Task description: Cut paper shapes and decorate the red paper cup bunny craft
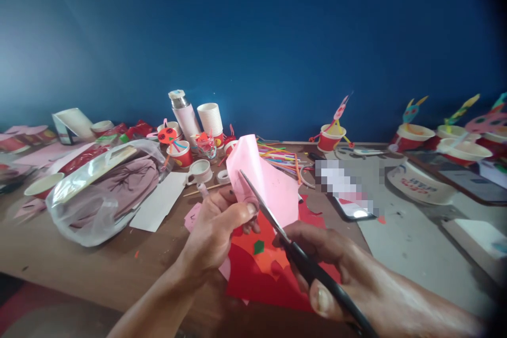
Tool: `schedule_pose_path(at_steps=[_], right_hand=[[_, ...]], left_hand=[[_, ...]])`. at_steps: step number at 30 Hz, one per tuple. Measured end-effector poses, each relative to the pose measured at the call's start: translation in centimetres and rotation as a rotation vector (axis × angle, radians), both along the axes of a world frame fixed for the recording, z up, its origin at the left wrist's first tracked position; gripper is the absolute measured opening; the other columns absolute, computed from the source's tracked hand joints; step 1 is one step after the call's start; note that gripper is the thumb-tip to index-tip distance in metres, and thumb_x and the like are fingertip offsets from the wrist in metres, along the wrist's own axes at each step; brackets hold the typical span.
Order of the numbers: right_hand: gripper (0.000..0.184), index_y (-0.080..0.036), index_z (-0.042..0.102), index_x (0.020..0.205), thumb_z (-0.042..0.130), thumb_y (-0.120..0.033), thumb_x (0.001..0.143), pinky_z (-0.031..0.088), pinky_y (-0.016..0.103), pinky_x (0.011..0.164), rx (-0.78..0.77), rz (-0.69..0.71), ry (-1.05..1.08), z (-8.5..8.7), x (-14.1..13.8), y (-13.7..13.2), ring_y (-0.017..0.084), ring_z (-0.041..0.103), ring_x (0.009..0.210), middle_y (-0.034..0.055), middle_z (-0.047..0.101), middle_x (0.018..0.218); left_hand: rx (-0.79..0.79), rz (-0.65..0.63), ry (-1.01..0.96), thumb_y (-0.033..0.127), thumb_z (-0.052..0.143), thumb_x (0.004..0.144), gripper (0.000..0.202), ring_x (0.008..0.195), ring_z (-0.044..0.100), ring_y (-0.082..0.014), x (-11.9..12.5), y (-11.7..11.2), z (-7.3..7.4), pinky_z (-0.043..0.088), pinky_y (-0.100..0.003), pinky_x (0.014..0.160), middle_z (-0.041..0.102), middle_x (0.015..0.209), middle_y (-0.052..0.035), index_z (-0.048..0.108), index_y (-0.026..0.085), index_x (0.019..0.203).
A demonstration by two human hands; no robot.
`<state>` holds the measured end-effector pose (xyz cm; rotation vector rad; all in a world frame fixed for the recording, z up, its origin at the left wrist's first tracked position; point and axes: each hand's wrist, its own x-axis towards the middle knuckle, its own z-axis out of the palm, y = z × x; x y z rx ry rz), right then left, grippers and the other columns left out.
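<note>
My left hand [216, 222] pinches the lower left edge of a pink paper sheet [279, 190], which is folded over and raised above the table. Black-handled scissors [304, 261] are gripped in my right hand [336, 264]. Their blades point up and left and lie across the pink paper close to my left thumb; the blades look nearly closed. Beneath my hands are red paper [253, 274] and orange paper [263, 256], with a small green paper scrap [259, 246] on top.
Left of my hands lies a plastic bag [106, 190] holding mauve cloth, beside a white card [158, 203]. Behind stand a thermos [184, 116], stacked paper cups [210, 121] and colourful sticks [281, 158]. A phone [348, 195] and a decorated red cup [331, 137] are to the right.
</note>
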<state>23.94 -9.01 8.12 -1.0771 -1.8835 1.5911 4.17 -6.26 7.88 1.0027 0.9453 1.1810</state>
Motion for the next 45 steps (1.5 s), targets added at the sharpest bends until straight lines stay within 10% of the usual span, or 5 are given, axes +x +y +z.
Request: schedule_pose_path(at_steps=[45], right_hand=[[0.033,-0.016,0.058,0.094,0.066,-0.037,0.070,0.033,0.022,0.055,-0.056,0.019,0.132,-1.3,-0.5,1.1,0.011,0.041,0.064,0.0001,0.052,0.073]], left_hand=[[-0.082,-0.151,-0.007,0.019,0.058,0.058,0.009,0.038,0.044,-0.0072,-0.5,1.4,-0.1,0.029,-0.021,0.041,0.050,0.043,0.0025,0.056,0.013,0.051]])
